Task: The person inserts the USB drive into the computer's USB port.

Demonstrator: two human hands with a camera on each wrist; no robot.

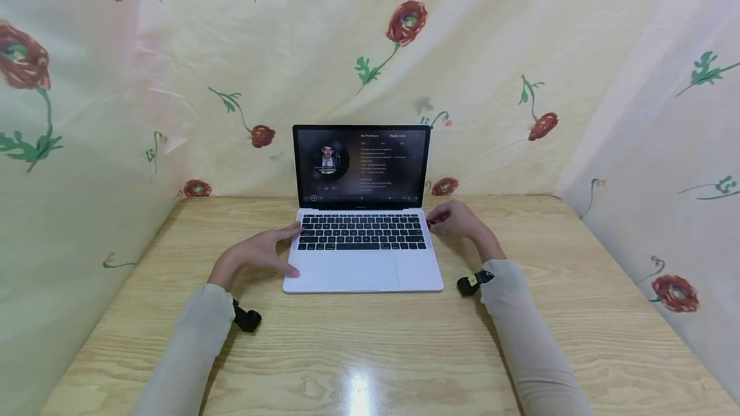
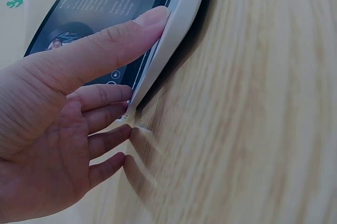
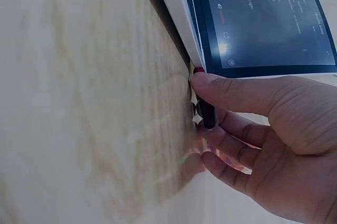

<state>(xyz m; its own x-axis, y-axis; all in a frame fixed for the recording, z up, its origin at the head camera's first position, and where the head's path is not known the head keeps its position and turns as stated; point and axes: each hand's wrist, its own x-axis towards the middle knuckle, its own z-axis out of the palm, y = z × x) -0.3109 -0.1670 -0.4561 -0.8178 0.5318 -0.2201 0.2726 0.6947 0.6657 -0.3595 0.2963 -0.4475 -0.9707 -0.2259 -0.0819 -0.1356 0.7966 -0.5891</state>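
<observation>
A silver laptop (image 1: 363,271) lies unfolded on the wooden table, its screen (image 1: 362,165) lit with a music player and lines of lyrics. At its left edge is my left hand (image 1: 263,252), thumb on the front left corner and fingers stretched along the side. The left wrist view shows the thumb (image 2: 150,18) resting on the laptop's rim. By the right edge, my right hand (image 1: 458,220) pinches a small dark USB flash drive (image 3: 209,114) with a red end, against the laptop's side. Whether its plug sits in a port is hidden by the thumb.
The light wooden table (image 1: 324,358) runs back to a floral curtain (image 1: 324,37), which also hangs along both sides. Behind the laptop, the screen stands close to this cloth. Small black cameras (image 1: 247,320) are strapped at both wrists.
</observation>
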